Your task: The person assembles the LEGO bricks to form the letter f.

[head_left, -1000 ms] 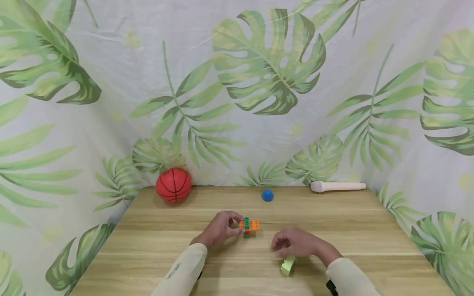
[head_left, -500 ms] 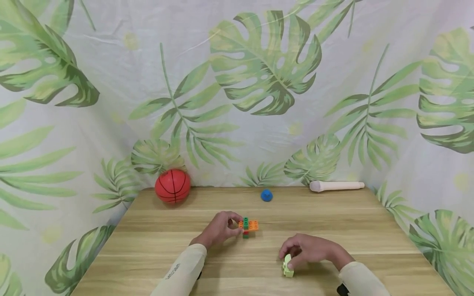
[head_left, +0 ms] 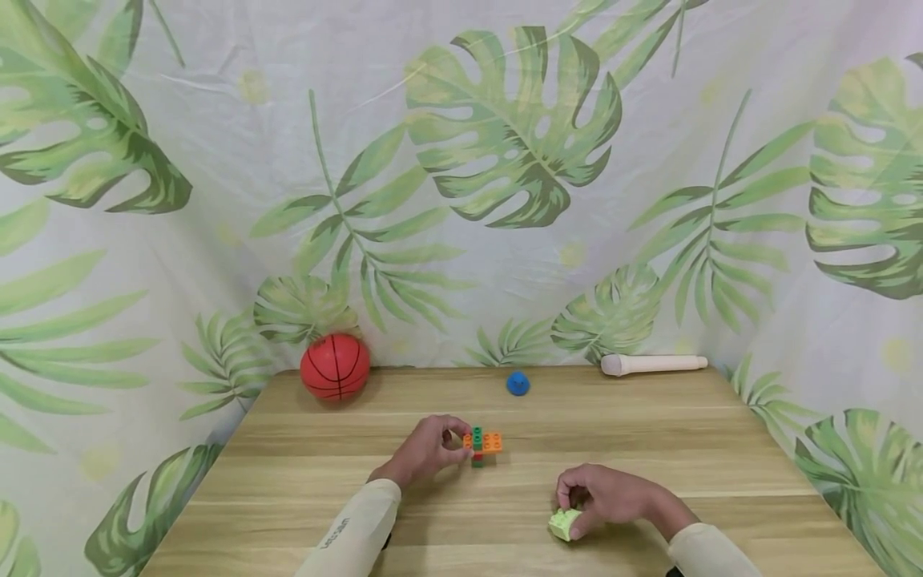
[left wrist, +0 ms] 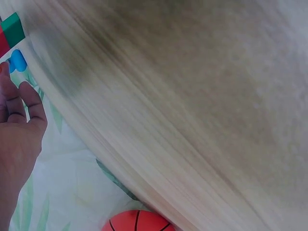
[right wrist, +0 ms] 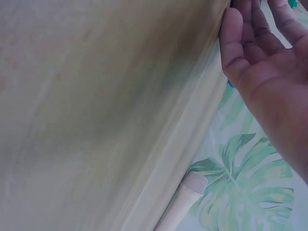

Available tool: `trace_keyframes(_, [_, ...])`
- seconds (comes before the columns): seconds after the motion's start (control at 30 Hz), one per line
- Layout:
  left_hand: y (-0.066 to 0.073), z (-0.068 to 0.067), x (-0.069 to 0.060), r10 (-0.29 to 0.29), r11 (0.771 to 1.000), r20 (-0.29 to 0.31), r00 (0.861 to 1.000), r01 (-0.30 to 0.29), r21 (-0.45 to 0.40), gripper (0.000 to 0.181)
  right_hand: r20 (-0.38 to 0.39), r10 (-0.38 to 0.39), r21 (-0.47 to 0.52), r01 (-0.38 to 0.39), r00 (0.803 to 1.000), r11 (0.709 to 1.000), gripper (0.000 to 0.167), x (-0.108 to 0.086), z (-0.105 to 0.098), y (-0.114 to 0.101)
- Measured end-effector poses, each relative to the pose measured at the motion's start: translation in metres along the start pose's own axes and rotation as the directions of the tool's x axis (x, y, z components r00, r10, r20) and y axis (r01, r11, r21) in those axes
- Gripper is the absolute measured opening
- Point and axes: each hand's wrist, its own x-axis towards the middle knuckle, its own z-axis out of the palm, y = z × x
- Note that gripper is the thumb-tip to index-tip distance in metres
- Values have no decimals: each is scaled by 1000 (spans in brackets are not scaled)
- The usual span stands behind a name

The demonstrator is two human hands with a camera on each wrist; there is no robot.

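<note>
In the head view, my left hand (head_left: 427,450) pinches the left end of a small build of toy building blocks (head_left: 493,442). Its orange studded block lies crosswise, a green block sits on top, and red and green ones are below. The left wrist view catches only the green corner (left wrist: 13,30) of that build. Nearer the front and to the right, my right hand (head_left: 613,495) holds a pale green toy block (head_left: 562,525) between thumb and fingers, low over the table. The right wrist view shows the hand's palm side, but the pale block is hidden there.
Along the back of the wooden table (head_left: 404,545) are a red basketball (head_left: 335,367) on the left, a small blue toy (head_left: 517,383) in the middle and a white microphone (head_left: 652,365) on the right. A leaf-print cloth (head_left: 505,272) hangs behind.
My right hand has moved right and toward the front, and its fingers have taken hold of the pale green block, which has turned. The left hand keeps its grip on the build.
</note>
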Motion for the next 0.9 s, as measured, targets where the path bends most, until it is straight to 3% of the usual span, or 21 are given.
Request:
trace_keyframes(0.2, [-1, 0, 0, 5, 1000, 3, 1000, -5, -4, 29, -32, -34, -75, 31, 999, 997, 33, 1, 4, 1])
trace_keyframes(0.73, [-1, 0, -1, 0, 1000, -1, 1000, 0, -15, 30, -124, 71, -119, -86, 990, 989, 36, 10, 17, -6])
trace_keyframes(0.9, [-1, 0, -2, -2, 1000, -2, 1000, 2, -21, 29, -145, 68, -173, -93, 987, 981, 34, 12, 18, -7])
